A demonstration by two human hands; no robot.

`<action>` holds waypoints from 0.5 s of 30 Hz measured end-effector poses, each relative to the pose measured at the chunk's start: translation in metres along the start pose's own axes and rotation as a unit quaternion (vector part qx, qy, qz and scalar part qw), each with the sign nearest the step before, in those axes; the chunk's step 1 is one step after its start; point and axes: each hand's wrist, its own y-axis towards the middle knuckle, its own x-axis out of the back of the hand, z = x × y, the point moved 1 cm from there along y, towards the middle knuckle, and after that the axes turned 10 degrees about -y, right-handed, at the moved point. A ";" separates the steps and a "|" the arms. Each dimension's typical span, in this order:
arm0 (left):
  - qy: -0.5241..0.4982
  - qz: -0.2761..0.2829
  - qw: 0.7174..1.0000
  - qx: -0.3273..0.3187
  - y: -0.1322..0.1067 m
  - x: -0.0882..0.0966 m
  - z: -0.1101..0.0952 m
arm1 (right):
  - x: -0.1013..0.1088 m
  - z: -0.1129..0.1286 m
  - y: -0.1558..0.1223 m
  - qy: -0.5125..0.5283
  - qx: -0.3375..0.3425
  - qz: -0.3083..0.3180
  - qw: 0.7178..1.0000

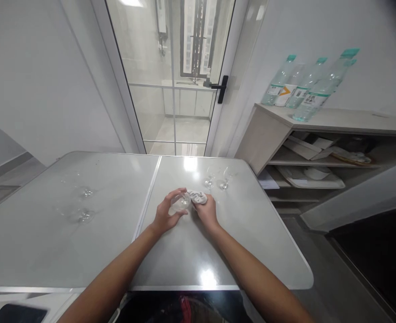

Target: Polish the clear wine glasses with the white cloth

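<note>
- Counter (258,242): plain pale grey, crossed by a silvery-white strip (146,197).
- Cloth (198,196) above the counter: white, greyish in its folds.
- Held glass (181,202), above the counter: clear, colourless.
- Stemmed glasses (224,184) on the counter: colourless too.
- Bottles (314,99), beyond the counter to its right: green-tinted, teal caps (350,53); one white label (286,93) bears an orange chevron.
- Door handle (222,89) beyond the counter: black.

On the smooth grey table (117,197), two clear stemmed glasses (86,192) sit left of a thin white strip (147,197). Right of it — a clear round glass (180,202) in the left hand (165,213), a crumpled white cloth (198,197) beside it in the right hand (207,213), a second stemmed pair (224,184) behind. Beyond the table: a white-framed glass door (174,86); right — clear plastic bottles (314,96) atop a pale wooden shelf unit (270,130).
</note>
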 end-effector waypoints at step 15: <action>0.023 -0.149 0.976 0.158 0.009 0.004 0.008 | -0.004 0.028 -0.027 -0.377 0.266 0.263 0.847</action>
